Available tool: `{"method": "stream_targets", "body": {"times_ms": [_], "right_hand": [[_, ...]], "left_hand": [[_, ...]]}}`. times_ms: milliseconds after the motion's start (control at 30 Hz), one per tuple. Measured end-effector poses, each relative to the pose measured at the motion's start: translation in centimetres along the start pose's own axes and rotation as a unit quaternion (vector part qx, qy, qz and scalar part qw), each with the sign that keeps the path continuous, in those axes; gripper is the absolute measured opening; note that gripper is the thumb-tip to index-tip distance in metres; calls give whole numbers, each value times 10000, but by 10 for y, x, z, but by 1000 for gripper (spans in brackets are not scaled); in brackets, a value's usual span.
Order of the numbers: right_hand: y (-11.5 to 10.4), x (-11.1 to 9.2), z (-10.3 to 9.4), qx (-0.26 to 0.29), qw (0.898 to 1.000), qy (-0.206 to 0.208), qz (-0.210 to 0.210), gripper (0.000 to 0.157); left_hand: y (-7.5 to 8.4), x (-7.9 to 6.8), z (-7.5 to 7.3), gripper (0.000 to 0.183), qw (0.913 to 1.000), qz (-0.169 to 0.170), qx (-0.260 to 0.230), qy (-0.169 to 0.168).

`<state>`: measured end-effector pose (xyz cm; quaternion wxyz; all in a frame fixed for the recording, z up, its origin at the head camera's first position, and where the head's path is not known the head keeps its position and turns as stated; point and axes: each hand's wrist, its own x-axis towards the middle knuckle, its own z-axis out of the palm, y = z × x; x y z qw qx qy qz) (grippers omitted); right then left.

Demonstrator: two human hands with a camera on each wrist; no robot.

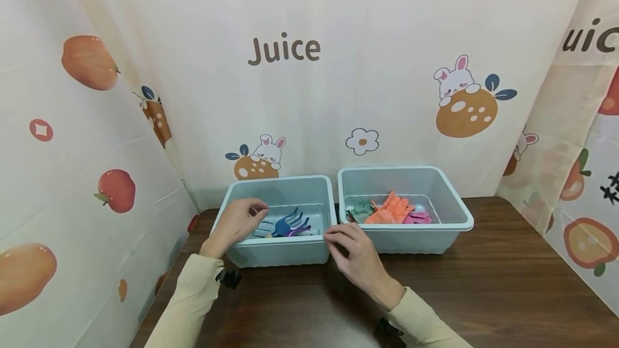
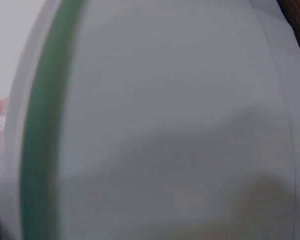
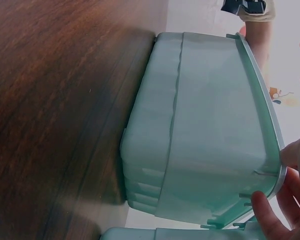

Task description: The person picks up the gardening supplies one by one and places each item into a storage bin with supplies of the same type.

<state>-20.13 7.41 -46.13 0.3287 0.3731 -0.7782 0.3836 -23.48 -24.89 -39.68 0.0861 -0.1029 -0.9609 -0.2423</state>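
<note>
A pale blue-green plastic bin (image 1: pixel 278 254) stands on the left of the table. Inside lie a blue glove (image 1: pixel 286 224) with spread fingers, a purple piece (image 1: pixel 301 230) and light blue pieces (image 1: pixel 263 228). My left hand (image 1: pixel 242 219) hovers over the left part of this bin, fingers loosely bent, with nothing visible in them. My right hand (image 1: pixel 355 254) pinches the bin's front right corner. In the right wrist view the thumb lies at the rim (image 3: pixel 276 130) and a fingertip (image 3: pixel 262 205) rests against the side wall. The left wrist view is filled by the bin's wall (image 2: pixel 175 100).
A second bin (image 1: pixel 411 240) like the first stands close on the right, with a green glove (image 1: pixel 360 211), an orange glove (image 1: pixel 391 209) and a pink glove (image 1: pixel 418 218) in it. Both bins sit at the back of the brown wooden table (image 1: pixel 508 283), before a printed curtain (image 1: pixel 387 31).
</note>
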Motion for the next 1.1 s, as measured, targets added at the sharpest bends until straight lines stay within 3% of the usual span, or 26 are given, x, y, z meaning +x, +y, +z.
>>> {"method": "stream_targets", "body": {"times_ms": [233,433,600,767,900,1100], "right_hand": [[1,1,1,50,9999,81,-70,27],[1,-4,2,430,9985,255,201,26],[0,-4,-2,814,9942,636,294,29],[0,-11,-13,886,9930,611,485,28],[1,-21,-25,953,9907,602,767,29],[4,-35,-49,815,9901,642,946,34]], "left_hand": [[17,-12,-5,21,9990,286,-26,342],[29,-26,-2,16,9940,646,-71,878],[32,-44,2,10,9818,945,-103,1646],[32,-63,7,6,9665,1050,-60,2343],[32,-77,12,7,9588,1151,-84,2595],[29,-107,20,9,9542,1213,91,2732]]}}
